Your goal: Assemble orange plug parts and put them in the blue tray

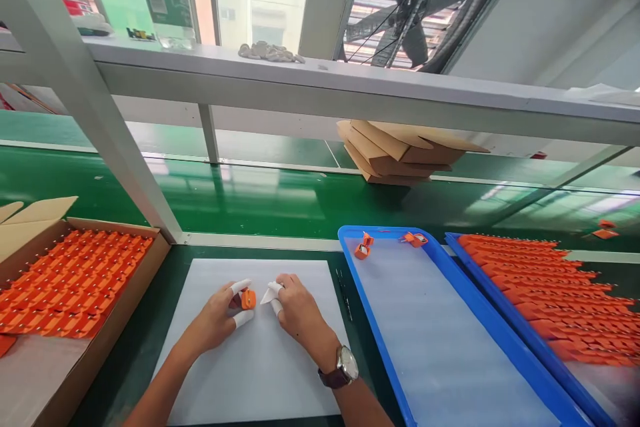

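Over a white sheet (260, 373) on the dark green bench, my left hand (217, 315) holds a small orange part (248, 299) between its thumb and fingers, which wear white finger covers. Just to the right, my right hand (297, 310) pinches a small white piece (269, 295), perhaps cloth or paper, its tip pointing toward the orange part. A small gap separates the two. White covers also sit on fingers of my right hand, and a watch (347, 363) is on that wrist.
At the left stands a cardboard box (131, 293) of orange parts. A blue tray (367, 320) on the right bears a few orange pieces near its far end. Beyond it, another blue tray (530, 340) holds rows of orange parts. Thin tools (344, 293) lie beside the sheet.
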Available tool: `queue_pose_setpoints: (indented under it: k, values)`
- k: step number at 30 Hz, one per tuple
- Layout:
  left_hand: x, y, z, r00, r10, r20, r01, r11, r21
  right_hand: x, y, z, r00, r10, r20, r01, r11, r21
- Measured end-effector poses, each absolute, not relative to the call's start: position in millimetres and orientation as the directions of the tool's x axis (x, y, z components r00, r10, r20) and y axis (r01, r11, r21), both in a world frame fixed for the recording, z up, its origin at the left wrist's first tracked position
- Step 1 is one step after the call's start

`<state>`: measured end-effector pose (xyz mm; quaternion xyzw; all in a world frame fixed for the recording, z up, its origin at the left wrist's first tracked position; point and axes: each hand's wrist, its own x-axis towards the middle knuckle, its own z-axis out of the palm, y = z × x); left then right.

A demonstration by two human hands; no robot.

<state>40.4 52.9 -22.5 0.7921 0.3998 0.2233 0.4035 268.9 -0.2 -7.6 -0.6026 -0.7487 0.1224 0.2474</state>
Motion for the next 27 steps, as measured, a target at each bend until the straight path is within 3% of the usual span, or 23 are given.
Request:
queue_pose_setpoints:
  k: [4,10,19,27]
  values:
    - [41.4,47.8,-21.1,0.551,0.833,0.056,0.425,-0.338,0.840,262.1,10.4,-10.8,-0.183,0.947,0.263,0.759,0.306,-0.575]
    - [43.1,46.2,-18.4,0.546,0.836,0.057,0.421,-0.332,0.844,248.6,7.4,-18.9,-0.153,0.934,0.324,0.432,0.358,-0.828]
    - [53.5,39.7,-27.4,0.382,0.915,0.125,0.480,-0.313,0.820,250.4,-2.3,-17.4,-0.135,0.931,0.339,0.303,0.365,-0.880]
    - [59.4,38.0,-29.7,0.316,0.927,0.201,0.327,-0.305,0.894,244.4,-2.3,-14.2,-0.031,0.945,0.327,0.212,0.326,-0.921]
